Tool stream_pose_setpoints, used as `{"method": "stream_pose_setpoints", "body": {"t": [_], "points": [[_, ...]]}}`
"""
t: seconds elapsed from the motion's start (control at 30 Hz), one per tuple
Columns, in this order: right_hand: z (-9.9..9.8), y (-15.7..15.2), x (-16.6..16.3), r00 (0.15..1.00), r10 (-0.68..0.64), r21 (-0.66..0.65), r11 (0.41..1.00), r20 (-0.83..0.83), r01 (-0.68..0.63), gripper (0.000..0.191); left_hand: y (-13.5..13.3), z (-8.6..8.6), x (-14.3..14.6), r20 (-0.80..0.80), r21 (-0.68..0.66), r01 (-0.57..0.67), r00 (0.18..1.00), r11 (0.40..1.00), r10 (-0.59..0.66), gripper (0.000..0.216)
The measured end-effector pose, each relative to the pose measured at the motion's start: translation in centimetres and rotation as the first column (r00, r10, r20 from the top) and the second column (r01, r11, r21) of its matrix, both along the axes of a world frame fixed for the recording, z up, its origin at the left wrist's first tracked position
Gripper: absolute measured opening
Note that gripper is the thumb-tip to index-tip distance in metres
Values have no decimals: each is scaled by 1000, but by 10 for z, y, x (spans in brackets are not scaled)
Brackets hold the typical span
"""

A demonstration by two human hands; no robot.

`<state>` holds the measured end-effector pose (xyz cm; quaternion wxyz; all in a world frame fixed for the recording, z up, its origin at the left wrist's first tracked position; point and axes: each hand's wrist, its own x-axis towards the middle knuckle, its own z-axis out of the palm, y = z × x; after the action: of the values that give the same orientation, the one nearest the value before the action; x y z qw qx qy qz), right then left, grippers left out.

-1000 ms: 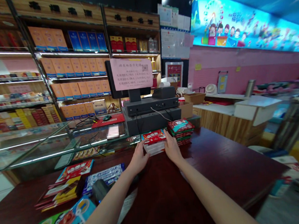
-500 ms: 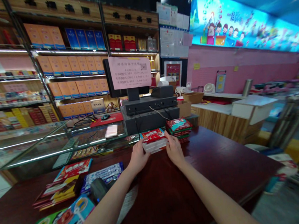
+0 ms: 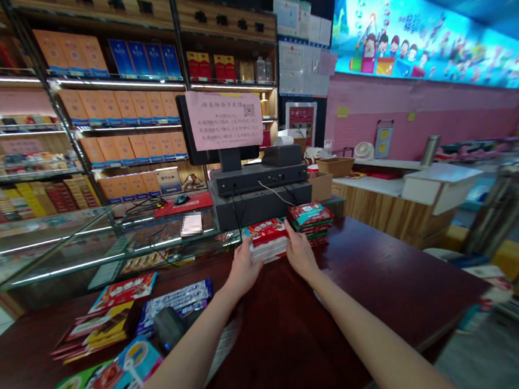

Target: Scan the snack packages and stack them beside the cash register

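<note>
A stack of flat packets with a red top point(image 3: 267, 237) lies on the dark wooden counter point(image 3: 383, 286), just in front of the black cash register point(image 3: 260, 197). My left hand point(image 3: 244, 269) presses its left side, fingers curled round the edge. My right hand point(image 3: 300, 256) holds the right side the same way. A second stack of red and green packets point(image 3: 312, 219) sits right beside it, touching my right fingers.
Flat snack packets point(image 3: 123, 292) and colourful boxes point(image 3: 103, 383) lie at the counter's near left, with a black scanner point(image 3: 169, 327) among them. A glass display case point(image 3: 66, 245) stands to the left. Shelves of boxes fill the back wall.
Both hands stay clamped on the red-topped stack. The view has shifted slightly; the stack sits a little closer to the register.
</note>
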<state>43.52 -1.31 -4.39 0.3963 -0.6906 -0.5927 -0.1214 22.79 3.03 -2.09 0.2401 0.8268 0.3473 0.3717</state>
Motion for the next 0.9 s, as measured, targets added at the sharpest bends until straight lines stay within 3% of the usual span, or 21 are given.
{"method": "stream_pose_setpoints", "body": {"t": [0.57, 0.9], "points": [[0, 0, 0, 999, 32, -19, 999, -31, -33, 73, 0, -3, 1, 15, 36, 21, 1000, 999, -22, 74], [4, -6, -14, 995, 85, 24, 996, -52, -84, 76, 3, -3, -16, 4, 57, 20, 1000, 998, -20, 76]]}}
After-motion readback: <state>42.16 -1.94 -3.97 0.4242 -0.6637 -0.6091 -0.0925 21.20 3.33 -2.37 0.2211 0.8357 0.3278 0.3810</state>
